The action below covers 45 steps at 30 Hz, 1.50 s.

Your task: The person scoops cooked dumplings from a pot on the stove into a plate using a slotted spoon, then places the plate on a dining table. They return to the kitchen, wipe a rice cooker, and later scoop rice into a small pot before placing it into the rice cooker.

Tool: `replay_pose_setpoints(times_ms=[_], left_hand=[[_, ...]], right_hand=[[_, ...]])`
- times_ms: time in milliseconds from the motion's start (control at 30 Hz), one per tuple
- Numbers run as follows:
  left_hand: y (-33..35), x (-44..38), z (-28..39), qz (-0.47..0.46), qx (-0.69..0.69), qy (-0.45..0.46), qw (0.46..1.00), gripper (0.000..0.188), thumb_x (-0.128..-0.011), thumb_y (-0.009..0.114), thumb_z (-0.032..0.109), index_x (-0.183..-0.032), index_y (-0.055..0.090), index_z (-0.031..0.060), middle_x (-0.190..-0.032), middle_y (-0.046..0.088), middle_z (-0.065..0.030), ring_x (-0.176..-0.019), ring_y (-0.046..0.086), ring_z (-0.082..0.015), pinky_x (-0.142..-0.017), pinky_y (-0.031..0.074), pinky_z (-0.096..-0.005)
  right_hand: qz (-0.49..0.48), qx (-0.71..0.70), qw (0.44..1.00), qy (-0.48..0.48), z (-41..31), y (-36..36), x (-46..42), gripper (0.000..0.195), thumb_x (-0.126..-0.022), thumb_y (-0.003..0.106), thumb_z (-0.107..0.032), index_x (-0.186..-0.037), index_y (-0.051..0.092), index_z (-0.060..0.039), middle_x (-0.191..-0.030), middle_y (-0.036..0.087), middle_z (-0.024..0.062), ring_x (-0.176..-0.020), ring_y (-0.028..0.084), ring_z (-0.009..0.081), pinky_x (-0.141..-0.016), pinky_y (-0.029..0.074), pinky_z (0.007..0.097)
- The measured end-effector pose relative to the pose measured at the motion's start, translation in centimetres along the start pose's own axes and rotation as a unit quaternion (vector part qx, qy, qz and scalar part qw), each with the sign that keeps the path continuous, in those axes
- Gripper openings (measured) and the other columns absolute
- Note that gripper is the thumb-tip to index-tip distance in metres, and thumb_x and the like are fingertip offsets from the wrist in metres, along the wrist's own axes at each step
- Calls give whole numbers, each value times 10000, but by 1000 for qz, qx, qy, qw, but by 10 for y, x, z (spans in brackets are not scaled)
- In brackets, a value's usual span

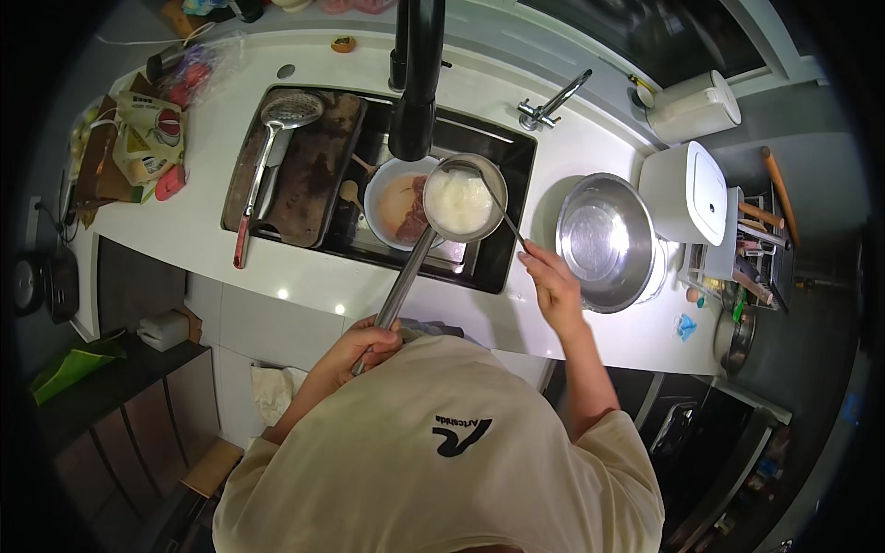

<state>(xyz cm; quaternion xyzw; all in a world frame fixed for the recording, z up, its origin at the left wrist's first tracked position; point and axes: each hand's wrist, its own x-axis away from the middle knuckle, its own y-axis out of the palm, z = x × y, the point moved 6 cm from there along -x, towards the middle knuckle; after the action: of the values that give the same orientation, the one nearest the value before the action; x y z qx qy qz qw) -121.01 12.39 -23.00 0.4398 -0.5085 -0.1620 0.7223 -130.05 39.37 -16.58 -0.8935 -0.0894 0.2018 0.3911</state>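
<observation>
My left hand (370,342) grips the long handle of a metal ladle (408,276). The ladle's bowl hangs over the black sink (477,273) and holds a whitish, frothy mass (458,202). Between the fingers of my right hand (556,287) is the thin dark handle of a utensil (508,220), whose curved end dips into the ladle; the tip is partly hidden. Below and left of the ladle, a white bowl (370,216) sits in the sink with a piece of raw-looking red meat (415,220) in pinkish liquid. The ladle covers part of that bowl.
A dark cutting board (297,186) spans the sink's left side, bearing a slotted skimmer (294,110) and a knife (275,169). A black faucet (415,104) hangs over the middle. A steel basin (601,238) and a smaller tap (553,104) stand right, food packages (148,131) left.
</observation>
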Motion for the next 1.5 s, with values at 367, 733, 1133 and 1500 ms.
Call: replay_pose_setpoints(times_ms=[367,733,1133,1500], left_hand=[[1,2,2,21,-27,-14,999,86,-801,582,80,-841,506,79,-568,431,28,-386,351,-39,-320,275,-193],[-5,1,-4,-7,-6,1,1000,84,-794,568,56,-818,488,63,-538,397,36,-371,323,-32,-313,253,-182],[2,2,4,11,62,-28,998,120,-796,564,78,-910,529,60,-568,406,59,-384,325,-7,-309,243,-171],[4,-1,7,-31,106,-29,993,131,-819,545,61,-946,527,84,-578,415,62,-400,346,-3,-307,252,-162]], right_hand=[[-398,291,815,-304,-17,9,-52,261,-774,536,-74,-1015,634,-63,-1171,571,72,-1167,499,222,-880,490,284],[-354,-28,933,58,12,-16,-92,217,-881,527,-87,-1078,609,-45,-1062,610,140,-886,622,259,-763,500,361],[190,-532,719,404,83,43,19,249,-944,471,-96,-1082,514,107,-1031,579,187,-962,617,292,-866,527,299],[127,-109,982,87,25,3,12,196,-903,511,-30,-1068,607,12,-1124,593,178,-1039,590,282,-898,481,333]])
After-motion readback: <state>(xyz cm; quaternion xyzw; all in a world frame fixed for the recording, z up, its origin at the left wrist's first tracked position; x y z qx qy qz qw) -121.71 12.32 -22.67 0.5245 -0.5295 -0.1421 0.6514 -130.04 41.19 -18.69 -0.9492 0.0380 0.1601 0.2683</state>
